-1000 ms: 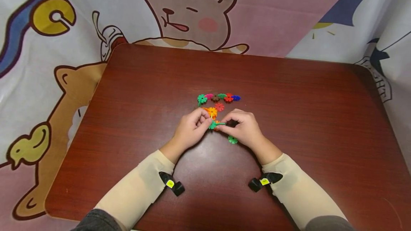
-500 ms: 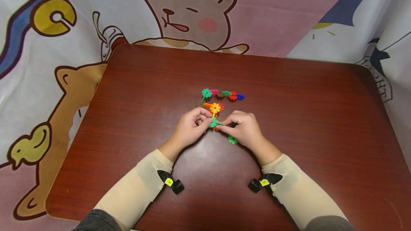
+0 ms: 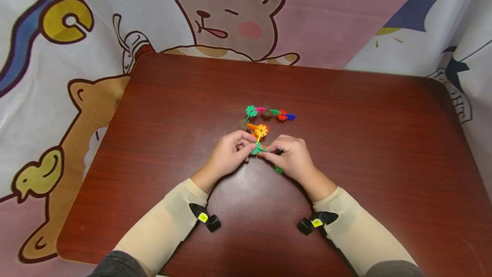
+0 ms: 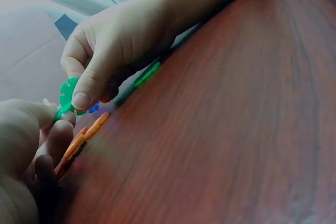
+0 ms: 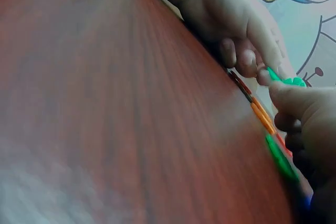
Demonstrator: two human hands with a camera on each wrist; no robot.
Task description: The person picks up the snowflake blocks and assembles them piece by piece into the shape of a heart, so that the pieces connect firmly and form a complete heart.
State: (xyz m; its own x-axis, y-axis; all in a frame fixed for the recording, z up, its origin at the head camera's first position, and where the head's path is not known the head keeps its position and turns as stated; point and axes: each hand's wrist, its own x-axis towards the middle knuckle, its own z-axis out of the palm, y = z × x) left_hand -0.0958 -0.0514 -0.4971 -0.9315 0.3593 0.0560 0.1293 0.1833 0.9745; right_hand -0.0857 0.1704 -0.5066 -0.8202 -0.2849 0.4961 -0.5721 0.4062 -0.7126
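Head view: reddish-brown table point(image 3: 369, 153); cartoon-print cloth point(image 3: 315, 12) behind and at left. Forearms point(image 3: 165, 217) angle inward; left hand point(image 3: 229, 152) and right hand point(image 3: 291, 154) near each other over table's middle, fingers curled, pinching green discs point(image 3: 256, 148) between them.

Left wrist view: right thumb presses one disc's face.

Right wrist view: left fingers pinch another; orange discs point(image 5: 262, 118) just below.

Behind the yellow snowflake disc point(image 3: 262, 130), a row of discs point(image 3: 266, 114) barred any low sweep; past that row, a hand could cross the tabletop point(image 3: 230, 80) up to the cartoon curtain point(image 3: 315, 25). Just in front of the yellow disc, the left hand point(image 3: 232, 149) and right hand point(image 3: 291, 155) blocked the way with their pinched green discs point(image 3: 256, 148). A lone green disc point(image 3: 278, 169) obstructed its front right. Well to either side of it, broad tabletop left room.
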